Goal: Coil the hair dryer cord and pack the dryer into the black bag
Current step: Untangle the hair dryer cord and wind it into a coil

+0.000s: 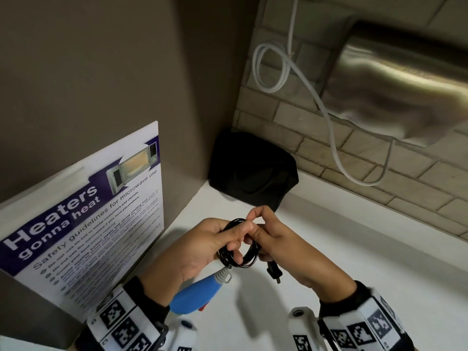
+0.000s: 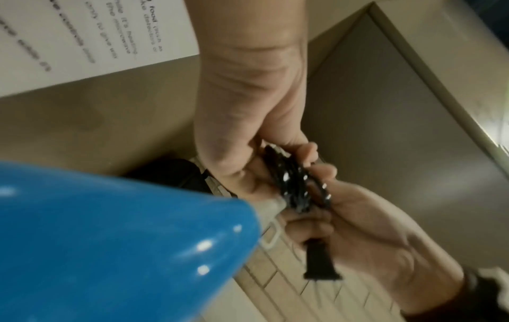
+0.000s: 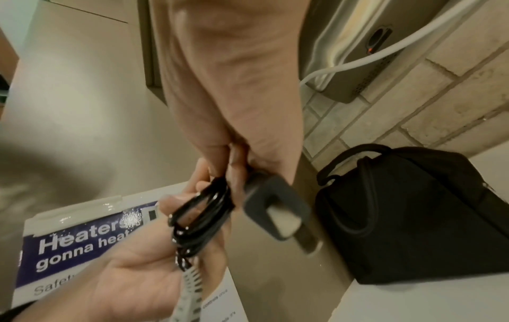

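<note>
My left hand (image 1: pixel 200 247) and right hand (image 1: pixel 286 252) both pinch the coiled black cord (image 1: pixel 238 259) just in front of the black bag (image 1: pixel 250 171). The plug (image 1: pixel 273 271) dangles below; the blue dryer (image 1: pixel 195 292) hangs nearer me. A microwave poster (image 1: pixel 83 219) stands left of the bag.

Black cord (image 1: pixel 238 252) coiled; black bag (image 1: pixel 250 171) upright, corner.
</note>
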### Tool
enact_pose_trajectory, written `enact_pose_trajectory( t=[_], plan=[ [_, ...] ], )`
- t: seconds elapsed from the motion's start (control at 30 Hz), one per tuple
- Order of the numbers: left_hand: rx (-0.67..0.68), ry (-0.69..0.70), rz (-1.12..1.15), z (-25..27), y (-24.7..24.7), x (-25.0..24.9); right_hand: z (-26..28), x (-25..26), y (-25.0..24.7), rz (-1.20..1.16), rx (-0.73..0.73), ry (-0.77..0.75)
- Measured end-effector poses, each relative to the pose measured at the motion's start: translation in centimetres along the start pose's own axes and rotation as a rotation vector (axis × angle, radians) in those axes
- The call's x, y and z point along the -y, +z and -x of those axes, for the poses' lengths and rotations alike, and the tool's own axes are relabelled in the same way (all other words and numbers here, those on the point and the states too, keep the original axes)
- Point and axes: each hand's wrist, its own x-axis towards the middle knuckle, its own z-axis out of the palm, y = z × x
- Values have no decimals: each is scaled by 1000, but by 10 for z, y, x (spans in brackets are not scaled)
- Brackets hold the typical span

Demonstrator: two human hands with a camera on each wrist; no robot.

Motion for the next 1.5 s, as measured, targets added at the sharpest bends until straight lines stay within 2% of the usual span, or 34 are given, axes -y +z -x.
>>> enact_pose_trajectory(
  t=[0.2,0.4,0.5,0.6,0.73,0.83,0.97,1.03,1.07,1.13,1.27,1.5],
  plan=[
    [-87,168,-245,-1,5,5,-3,-9,-6,-399,5,25],
    [-201,227,-378,1,11,20,-5,-13,-4,-632,-126,-40],
    [-325,300,-468,3,18,33,-7,-13,-3,-720,-146,-70],
    [-343,307,-525,3,24,41,-6,-15,0,-758,-139,-74],
    [-408,298,-574,1,22,36,1,-16,-2,-486,-109,-98],
    [-445,313,-635,-1,21,31,4,-12,-6,-279,-56,-58],
    [-448,293,-838,-3,25,27,5,-10,1,234,-181,-111],
    [-456,251,-876,-5,28,27,4,-13,7,514,-238,-127],
    [-457,229,-873,-5,29,26,4,-14,11,580,-268,-128],
    [-455,206,-847,-4,28,24,5,-17,16,593,-292,-157],
    [-373,194,-877,1,25,19,7,-17,16,506,-231,-137],
    [-383,234,-1040,2,25,19,6,-17,8,175,-179,1]
  ],
)
